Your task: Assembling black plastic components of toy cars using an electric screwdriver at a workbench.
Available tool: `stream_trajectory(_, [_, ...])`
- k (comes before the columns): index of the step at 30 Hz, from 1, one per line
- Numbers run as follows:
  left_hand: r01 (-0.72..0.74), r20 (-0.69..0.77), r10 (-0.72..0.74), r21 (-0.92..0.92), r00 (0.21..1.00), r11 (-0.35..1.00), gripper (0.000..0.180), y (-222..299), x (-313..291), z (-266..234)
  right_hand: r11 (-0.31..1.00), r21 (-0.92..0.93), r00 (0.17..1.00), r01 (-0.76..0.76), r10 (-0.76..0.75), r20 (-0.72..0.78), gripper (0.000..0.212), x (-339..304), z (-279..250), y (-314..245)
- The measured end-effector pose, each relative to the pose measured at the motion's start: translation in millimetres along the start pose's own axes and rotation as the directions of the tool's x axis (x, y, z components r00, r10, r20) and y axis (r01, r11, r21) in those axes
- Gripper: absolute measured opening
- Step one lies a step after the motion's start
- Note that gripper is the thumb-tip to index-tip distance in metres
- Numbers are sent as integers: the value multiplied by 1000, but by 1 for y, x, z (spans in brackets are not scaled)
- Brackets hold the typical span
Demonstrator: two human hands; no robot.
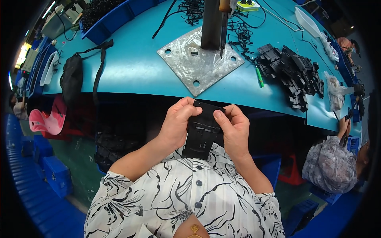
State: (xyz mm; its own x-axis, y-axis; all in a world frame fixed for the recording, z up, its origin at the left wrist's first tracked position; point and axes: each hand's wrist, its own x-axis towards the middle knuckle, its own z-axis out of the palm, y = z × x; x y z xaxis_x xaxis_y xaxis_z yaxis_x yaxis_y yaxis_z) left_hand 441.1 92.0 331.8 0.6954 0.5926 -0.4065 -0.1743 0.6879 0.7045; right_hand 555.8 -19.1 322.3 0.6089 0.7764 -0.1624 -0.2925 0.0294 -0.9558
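Observation:
A flat black plastic part (200,137) with slots across its middle is held between both hands, just in front of the table edge. My left hand (178,121) is closed on its upper left corner, thumb on top. On the upper right corner, my right hand (234,129) grips the same part, with the thumb pressed on its face. The fingers beneath the part are hidden. Beyond the hands lies a square metal base plate (186,59) with corner holes, carrying an upright post (210,25). A pointed tool with a wooden handle (224,23) stands beside the post.
On the teal table (131,67) a heap of black plastic parts (291,71) lies right, beside a green pen (259,77). A black bag (72,77) hangs over the left edge. A blue bin (107,25) stands far left. Another person (331,164) sits at right.

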Motion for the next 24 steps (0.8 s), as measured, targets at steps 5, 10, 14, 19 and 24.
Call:
stream_trajectory(5, [-108,47,104,96,993,989,2,-5,0,-3,998,-31,998,56,-57,-29,6,1,3,3])
stream_trajectory(10, [-310,0,312,109,950,945,2,0,6,-4,702,-521,829,487,-558,23,27,-3,5,1])
stream_trajectory(14, [-404,40,404,184,914,896,4,3,7,5,385,-704,730,597,-624,278,51,-4,15,-5])
stream_trajectory(19, [-406,178,368,294,913,865,12,10,3,17,338,-747,732,573,-622,280,60,-2,17,-7])
stream_trajectory(24, [-314,303,233,255,924,915,22,16,13,5,367,-743,735,560,-634,241,56,2,10,-6])
